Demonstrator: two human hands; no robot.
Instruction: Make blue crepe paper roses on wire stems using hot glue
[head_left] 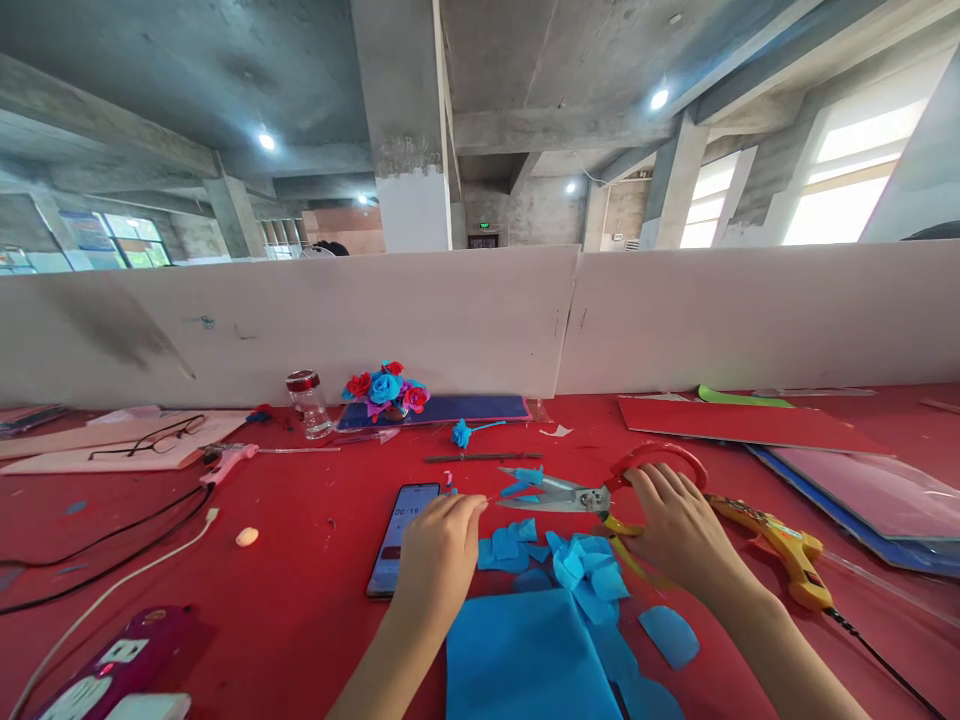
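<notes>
Left hand (pixel 441 542): grip can't be told; right hand (pixel 673 520) wraps scissors (pixel 576 497), pieces (pixel 589 568) near both, probably for reach.

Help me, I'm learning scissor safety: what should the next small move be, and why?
Probably ease the left hand back before the scissors close: the right hand holds them open, their tips pointing toward the left fingers.

We're on the head camera, facing forward and down! Red table (pixel 262 620) near, lower frame; grey ceiling (pixel 502 50) far, upper frame.
</notes>
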